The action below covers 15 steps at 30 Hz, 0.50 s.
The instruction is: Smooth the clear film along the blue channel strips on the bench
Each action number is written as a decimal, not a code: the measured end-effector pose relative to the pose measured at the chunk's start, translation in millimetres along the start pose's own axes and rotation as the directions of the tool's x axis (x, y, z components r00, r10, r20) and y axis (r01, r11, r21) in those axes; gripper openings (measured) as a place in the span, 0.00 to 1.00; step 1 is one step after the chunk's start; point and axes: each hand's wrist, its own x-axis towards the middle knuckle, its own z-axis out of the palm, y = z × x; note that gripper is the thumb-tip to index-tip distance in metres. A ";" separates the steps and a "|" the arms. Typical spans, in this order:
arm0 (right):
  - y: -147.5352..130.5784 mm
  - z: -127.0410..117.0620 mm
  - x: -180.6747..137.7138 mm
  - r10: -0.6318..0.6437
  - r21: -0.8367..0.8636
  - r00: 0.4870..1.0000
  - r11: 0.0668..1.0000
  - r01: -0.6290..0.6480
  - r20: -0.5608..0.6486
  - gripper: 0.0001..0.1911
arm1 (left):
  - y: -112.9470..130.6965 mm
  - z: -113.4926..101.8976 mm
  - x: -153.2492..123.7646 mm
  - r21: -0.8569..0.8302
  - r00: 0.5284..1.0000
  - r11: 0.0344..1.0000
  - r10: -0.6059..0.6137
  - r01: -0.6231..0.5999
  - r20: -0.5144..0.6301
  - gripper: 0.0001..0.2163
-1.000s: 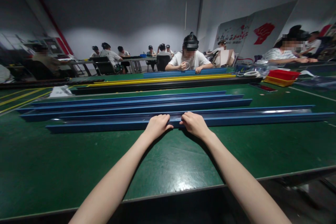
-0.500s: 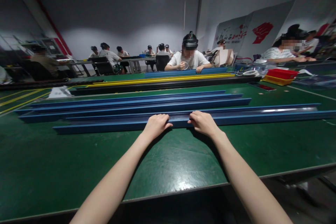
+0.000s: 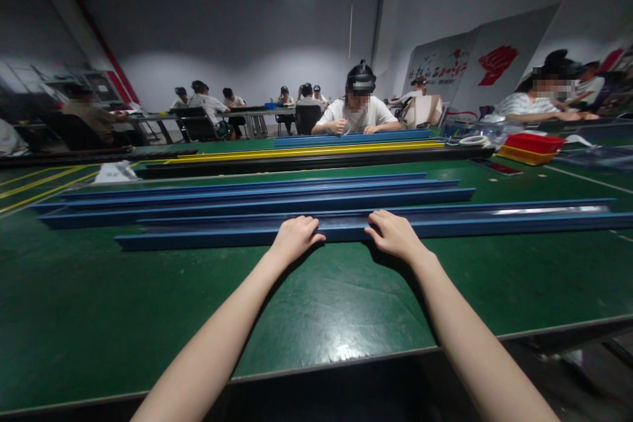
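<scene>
A long blue U-shaped channel [image 3: 341, 233] lies lengthwise across the green table in front of me. My left hand [image 3: 297, 236] grips its near wall, fingers curled over the edge and thumb on the front face. A short way to the right, my right hand [image 3: 393, 234] holds the same wall, its fingers over the edge and its thumb in front. Inside the right part of the channel a pale, shiny strip [image 3: 548, 210] shows. Just behind lie more blue channels [image 3: 257, 203], side by side; neither hand touches them.
Yellow [image 3: 306, 153] and black strips [image 3: 316, 162] lie farther back, before a co-worker [image 3: 363, 115] in a white shirt. On the right are a red tray [image 3: 534, 142], a white coil [image 3: 473, 141] and a dark flat object [image 3: 499, 167]. The table's front edge [image 3: 341, 364] is near me.
The front channel has slid a little to the right, and my right hand has moved right with it. My left hand has stayed about where it was, so the gap between the hands is wider.
</scene>
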 end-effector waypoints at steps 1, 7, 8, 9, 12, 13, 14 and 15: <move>-0.9 0.9 0.2 0.000 0.009 1.000 1.000 0.000 -0.005 0.09 | 0.0 0.3 -0.2 -0.002 1.000 1.000 0.000 0.000 -0.002 0.12; -19.8 10.5 7.2 -0.081 0.021 0.994 0.996 0.083 -0.075 0.14 | 0.4 1.8 0.0 -0.014 1.000 1.000 -0.002 0.002 -0.014 0.12; -24.1 12.4 9.0 -0.113 0.014 0.989 0.993 0.114 -0.095 0.14 | 0.6 2.0 0.0 -0.015 1.000 1.000 -0.003 0.003 -0.014 0.11; -27.9 14.3 10.8 -0.138 0.004 0.983 0.990 0.140 -0.117 0.14 | 0.8 2.1 0.0 -0.015 1.000 1.000 -0.004 0.004 -0.014 0.11; -34.7 18.2 15.0 -0.171 -0.019 0.971 0.985 0.170 -0.164 0.12 | 1.3 2.3 -0.1 -0.013 1.000 1.000 -0.005 0.004 -0.016 0.11; -35.4 18.7 16.0 -0.170 -0.022 0.970 0.985 0.168 -0.173 0.11 | 1.4 2.2 -0.1 -0.012 1.000 1.000 -0.003 0.003 -0.017 0.11; -35.4 18.8 16.6 -0.168 -0.023 0.970 0.986 0.167 -0.177 0.11 | 1.4 2.1 -0.1 -0.012 1.000 1.000 -0.001 0.000 -0.017 0.11; -35.1 18.5 17.1 -0.167 -0.023 0.970 0.986 0.166 -0.178 0.11 | 1.2 1.9 -0.1 -0.013 1.000 1.000 0.003 -0.003 -0.017 0.11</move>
